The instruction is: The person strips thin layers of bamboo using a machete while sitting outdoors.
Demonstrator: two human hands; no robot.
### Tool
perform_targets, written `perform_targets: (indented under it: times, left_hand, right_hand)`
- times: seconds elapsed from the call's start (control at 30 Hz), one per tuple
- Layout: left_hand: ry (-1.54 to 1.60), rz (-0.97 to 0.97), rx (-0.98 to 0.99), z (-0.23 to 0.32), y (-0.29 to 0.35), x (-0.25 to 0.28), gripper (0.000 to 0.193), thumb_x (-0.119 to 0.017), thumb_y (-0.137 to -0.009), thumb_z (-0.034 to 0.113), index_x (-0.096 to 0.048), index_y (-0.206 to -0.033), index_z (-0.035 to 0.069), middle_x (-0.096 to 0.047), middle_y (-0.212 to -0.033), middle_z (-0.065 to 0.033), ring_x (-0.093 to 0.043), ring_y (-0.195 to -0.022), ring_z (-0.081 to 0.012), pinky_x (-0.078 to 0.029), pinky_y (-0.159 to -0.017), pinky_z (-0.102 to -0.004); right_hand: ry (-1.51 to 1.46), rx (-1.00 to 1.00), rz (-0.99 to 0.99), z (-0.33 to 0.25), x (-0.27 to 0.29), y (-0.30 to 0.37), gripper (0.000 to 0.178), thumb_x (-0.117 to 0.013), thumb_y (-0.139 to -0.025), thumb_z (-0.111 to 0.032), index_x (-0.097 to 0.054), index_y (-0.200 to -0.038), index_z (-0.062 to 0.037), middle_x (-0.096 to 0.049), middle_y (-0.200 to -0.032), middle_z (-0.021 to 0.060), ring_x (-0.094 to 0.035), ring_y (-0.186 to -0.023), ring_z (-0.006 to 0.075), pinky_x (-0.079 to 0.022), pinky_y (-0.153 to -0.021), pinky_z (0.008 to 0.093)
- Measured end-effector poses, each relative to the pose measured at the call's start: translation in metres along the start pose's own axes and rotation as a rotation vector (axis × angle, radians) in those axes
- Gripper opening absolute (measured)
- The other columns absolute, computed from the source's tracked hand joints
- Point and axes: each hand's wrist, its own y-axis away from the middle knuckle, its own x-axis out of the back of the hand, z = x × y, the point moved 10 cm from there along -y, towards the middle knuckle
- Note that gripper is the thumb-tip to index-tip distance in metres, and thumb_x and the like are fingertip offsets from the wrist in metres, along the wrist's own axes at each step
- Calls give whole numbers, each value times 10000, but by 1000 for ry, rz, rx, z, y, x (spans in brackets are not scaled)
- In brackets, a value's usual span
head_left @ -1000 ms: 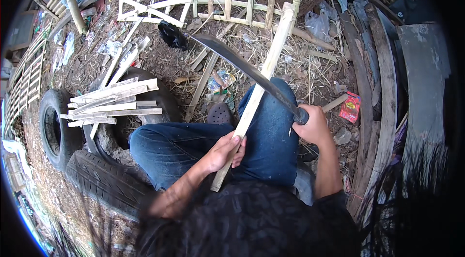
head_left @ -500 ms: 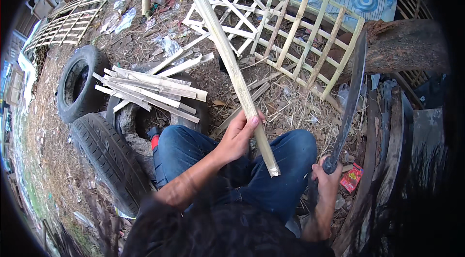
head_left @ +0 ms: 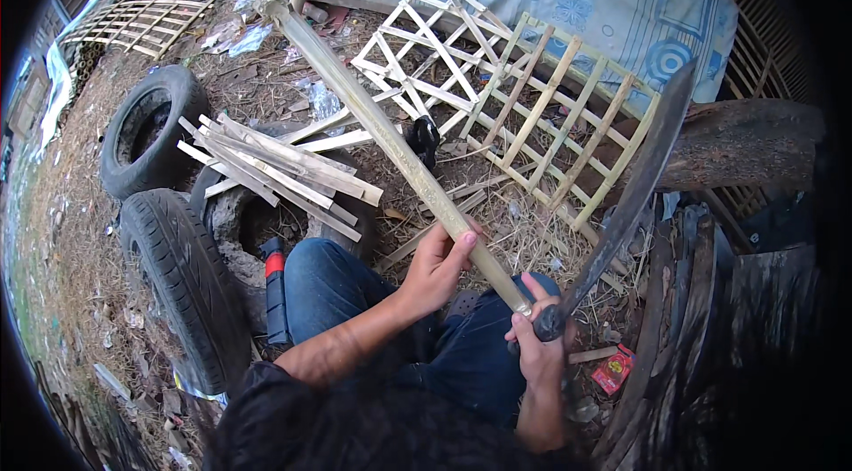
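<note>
Left hand (head_left: 437, 269) first: your fingers curl closed around a long, straight, pale yellow-green length of bamboo (head_left: 382, 129), thumb along its upper face. Right hand (head_left: 540, 347): closed on the black handle (head_left: 549, 324) of a machete with a long, slightly curved, dark steel blade (head_left: 632, 191); one finger sticks out beside the bamboo's near end. Whether that fingertip touches the wood, you cannot tell from this angle.

Lie of the bamboo: out in front of you, slanting. Far end points away and to your left; near end comes back toward your right hand, just beside the handle. Your left hand holds it well down its length, so most of it reaches out past your knuckles.

Key relation: your left hand has the shaft, your right is nearer the butt. The blade leans away and to your right, so bamboo and steel spread in a V, close at the hands, well apart at the tips. Pale split bamboo strips (head_left: 284, 171) lie piled left of the shaft.
</note>
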Motion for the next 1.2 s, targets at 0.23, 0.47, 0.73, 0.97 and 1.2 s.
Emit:
perform_targets:
  times: [0.23,0.47,0.73,0.97,1.2]
  left_hand:
    - [12,55,-62,9,8,-1,219,-497,-998,199,-524,-1105,10,-571,-934,-44,-563,-780,-83,-483,-661,-240]
    - [105,78,-122,6,22,-14,176,-481,-995,112,-505,-1112,-17,-537,-1044,-80,-569,-828,-105,-527,-696,-267]
    - [96,63,-129,8,26,-29,122,-456,-996,92,-477,-1056,-13,-545,-965,-98,-602,-781,-148,-512,-679,-279]
    - [10,91,-99,5,28,-31,110,-456,-998,110,-461,-1021,3,-564,-881,-85,-604,-728,-151,-503,-677,-286]
    - [-248,-55,66,-10,33,-14,168,-577,-945,92,-543,-1053,-31,-635,-836,-49,-592,-769,-103,-491,-707,-271]
  right_hand:
    - [-40,-41,-3,10,-9,-4,200,-632,-774,59,-442,-803,2,-499,-1287,342,-667,-637,166,-537,-516,248]
    - [-21,19,45,8,-5,-6,196,-641,-780,69,-460,-818,4,-507,-1294,289,-703,-832,234,-557,-646,290]
    - [437,136,77,-29,12,-13,210,-713,-680,20,-597,-855,9,-614,-1003,153,-640,-918,315,-491,-805,372]
    - [669,89,5,-39,11,-19,259,-759,-674,-77,-623,-869,26,-615,-893,161,-624,-837,353,-489,-746,379]
    - [687,-52,7,-21,31,-25,232,-757,-708,-109,-637,-849,30,-619,-833,169,-626,-794,353,-488,-719,379]
